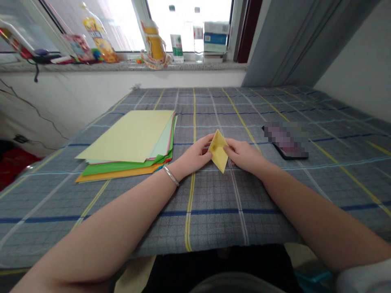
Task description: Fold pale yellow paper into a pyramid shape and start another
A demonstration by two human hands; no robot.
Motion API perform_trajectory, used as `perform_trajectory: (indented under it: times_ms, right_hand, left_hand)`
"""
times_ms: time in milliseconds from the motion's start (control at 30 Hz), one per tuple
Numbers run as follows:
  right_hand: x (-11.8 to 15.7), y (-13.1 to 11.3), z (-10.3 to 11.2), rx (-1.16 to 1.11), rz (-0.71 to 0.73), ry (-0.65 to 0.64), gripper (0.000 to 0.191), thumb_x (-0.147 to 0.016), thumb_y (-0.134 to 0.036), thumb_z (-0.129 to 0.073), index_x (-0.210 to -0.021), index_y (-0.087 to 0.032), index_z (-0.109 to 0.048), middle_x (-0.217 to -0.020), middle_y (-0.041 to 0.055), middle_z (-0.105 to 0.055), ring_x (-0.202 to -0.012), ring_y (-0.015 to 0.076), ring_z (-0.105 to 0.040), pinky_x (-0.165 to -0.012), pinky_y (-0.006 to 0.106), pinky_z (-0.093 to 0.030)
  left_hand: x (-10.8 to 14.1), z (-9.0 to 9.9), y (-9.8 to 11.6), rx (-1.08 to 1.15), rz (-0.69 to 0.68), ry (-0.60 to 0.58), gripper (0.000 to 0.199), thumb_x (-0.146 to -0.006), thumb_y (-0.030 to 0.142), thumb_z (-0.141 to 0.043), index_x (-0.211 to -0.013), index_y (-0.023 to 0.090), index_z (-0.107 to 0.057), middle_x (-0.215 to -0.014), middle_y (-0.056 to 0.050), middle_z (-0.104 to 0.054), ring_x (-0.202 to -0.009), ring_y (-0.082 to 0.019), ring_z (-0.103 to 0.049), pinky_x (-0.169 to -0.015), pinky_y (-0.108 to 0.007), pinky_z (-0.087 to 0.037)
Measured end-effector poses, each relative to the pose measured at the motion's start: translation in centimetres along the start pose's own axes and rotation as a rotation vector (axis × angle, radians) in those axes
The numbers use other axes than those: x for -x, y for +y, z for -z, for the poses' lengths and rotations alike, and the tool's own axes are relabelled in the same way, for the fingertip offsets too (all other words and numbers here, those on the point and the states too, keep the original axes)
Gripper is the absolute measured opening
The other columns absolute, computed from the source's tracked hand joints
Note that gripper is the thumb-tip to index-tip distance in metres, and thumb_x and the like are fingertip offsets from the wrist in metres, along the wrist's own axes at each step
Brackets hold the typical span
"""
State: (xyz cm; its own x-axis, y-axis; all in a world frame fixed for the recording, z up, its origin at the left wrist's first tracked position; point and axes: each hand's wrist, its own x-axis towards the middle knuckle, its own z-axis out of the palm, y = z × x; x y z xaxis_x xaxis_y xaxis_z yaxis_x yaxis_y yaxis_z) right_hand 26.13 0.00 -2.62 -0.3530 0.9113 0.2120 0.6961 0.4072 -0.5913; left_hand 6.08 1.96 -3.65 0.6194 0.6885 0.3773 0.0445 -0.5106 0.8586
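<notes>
A small folded piece of yellow paper (219,156), diamond-shaped, is held between my two hands over the middle of the table. My left hand (198,154) grips its left edge, thumb on the near face and fingers behind. On the opposite edge, my right hand (242,154) pinches the paper with its thumb in front. The fingers behind the paper are partly hidden. Left of my left hand lies a stack of coloured paper (131,136), pale yellow on top, with green, pink and orange sheets below.
A phone (285,142) lies to the right on the checked tablecloth (214,195). Along the windowsill (119,66) stand a juice bottle (97,34), a white-and-green tube (177,48), a yellow container (154,42) and boxes (215,38). A grey curtain (293,36) hangs at the right.
</notes>
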Motion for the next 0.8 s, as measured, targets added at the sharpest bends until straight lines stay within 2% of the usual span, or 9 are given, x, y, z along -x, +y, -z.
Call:
perform_trajectory:
  times_ms: [67, 133, 267, 400, 500, 600, 667, 733, 800]
  right_hand:
    - [0.0, 0.1, 0.0, -0.024, 0.027, -0.030, 0.035, -0.093, -0.027, -0.046, -0.125, -0.028, -0.060, -0.110, 0.0045, -0.071, -0.090, 0.0225, -0.066, -0.077, 0.035, -0.050]
    - [0.1, 0.2, 0.1, -0.074, 0.040, -0.069, 0.040, -0.091, -0.023, -0.047, -0.129, -0.028, -0.058, -0.110, 0.0042, -0.071, -0.084, 0.0199, -0.065, -0.074, 0.033, -0.050]
    - [0.1, 0.2, 0.7, -0.175, -0.023, -0.158, 0.044, -0.091, -0.021, -0.042, -0.130, -0.028, -0.060, -0.083, -0.0001, -0.071, -0.057, 0.0134, -0.057, -0.059, 0.029, -0.046]
    - [0.1, 0.4, 1.2, -0.185, -0.087, -0.179, 0.043, -0.091, -0.024, -0.040, -0.126, -0.025, -0.065, -0.059, -0.0031, -0.059, -0.050, 0.0128, -0.051, -0.055, 0.027, -0.043]
    - [0.0, 0.5, 1.3, -0.183, -0.113, -0.196, 0.044, -0.091, -0.024, -0.042, -0.128, -0.023, -0.065, -0.052, -0.0041, -0.054, -0.049, 0.0123, -0.050, -0.054, 0.025, -0.041]
    - [0.1, 0.3, 1.4, -0.156, -0.096, -0.216, 0.045, -0.090, -0.023, -0.042, -0.130, -0.022, -0.063, -0.061, -0.0021, -0.062, -0.053, 0.0113, -0.053, -0.057, 0.025, -0.042]
    - [0.1, 0.1, 1.4, -0.118, -0.078, -0.216, 0.047, -0.091, -0.022, -0.041, -0.134, -0.023, -0.059, -0.074, 0.0000, -0.070, -0.059, 0.0116, -0.057, -0.061, 0.025, -0.045]
    - [0.2, -0.1, 1.3, -0.059, -0.045, -0.176, 0.049, -0.091, -0.020, -0.040, -0.137, -0.024, -0.056, -0.095, 0.0023, -0.074, -0.073, 0.0138, -0.064, -0.070, 0.026, -0.049]
    - [0.2, -0.2, 1.2, 0.034, -0.008, -0.129, 0.051, -0.090, -0.019, -0.041, -0.139, -0.027, -0.053, -0.117, 0.0029, -0.071, -0.094, 0.0171, -0.066, -0.081, 0.029, -0.050]
  left_hand:
    - [0.1, 0.1, -0.1, 0.005, 0.005, 0.003, 0.057, -0.077, 0.008, -0.047, -0.133, 0.020, -0.049, -0.131, -0.009, -0.058, -0.119, -0.021, -0.058, -0.099, -0.038, -0.051]
    - [0.1, 0.2, -0.2, -0.010, 0.002, 0.008, 0.057, -0.075, 0.007, -0.047, -0.131, 0.019, -0.051, -0.131, -0.009, -0.058, -0.120, -0.021, -0.056, -0.100, -0.039, -0.050]
    - [0.4, 0.7, -0.2, -0.135, -0.033, -0.015, 0.059, -0.074, 0.004, -0.046, -0.130, 0.020, -0.053, -0.134, -0.010, -0.056, -0.122, -0.021, -0.055, -0.102, -0.042, -0.048]
    - [0.6, 1.5, 0.2, -0.354, -0.125, -0.112, 0.060, -0.073, 0.000, -0.047, -0.131, 0.019, -0.052, -0.141, -0.013, -0.051, -0.134, -0.024, -0.045, -0.110, -0.049, -0.038]
    - [0.7, 1.8, 0.5, -0.483, -0.142, -0.175, 0.061, -0.073, -0.001, -0.046, -0.131, 0.017, -0.050, -0.144, -0.015, -0.047, -0.138, -0.024, -0.039, -0.113, -0.051, -0.033]
    - [0.8, 1.6, 0.6, -0.573, -0.115, -0.156, 0.066, -0.069, -0.001, -0.046, -0.133, 0.017, -0.047, -0.145, -0.014, -0.047, -0.137, -0.023, -0.041, -0.113, -0.049, -0.034]
    - [0.8, 1.4, 0.6, -0.659, -0.080, -0.125, 0.068, -0.068, 0.000, -0.047, -0.135, 0.015, -0.044, -0.143, -0.014, -0.049, -0.134, -0.023, -0.044, -0.112, -0.046, -0.036]
    - [0.9, 1.2, 0.7, -0.774, -0.041, -0.108, 0.066, -0.073, 0.003, -0.048, -0.138, 0.011, -0.042, -0.140, -0.015, -0.052, -0.129, -0.024, -0.049, -0.109, -0.044, -0.039]
    - [0.9, 1.0, 0.8, -0.905, -0.008, -0.106, 0.059, -0.083, 0.010, -0.046, -0.141, 0.010, -0.039, -0.137, -0.015, -0.055, -0.122, -0.026, -0.055, -0.104, -0.044, -0.042]
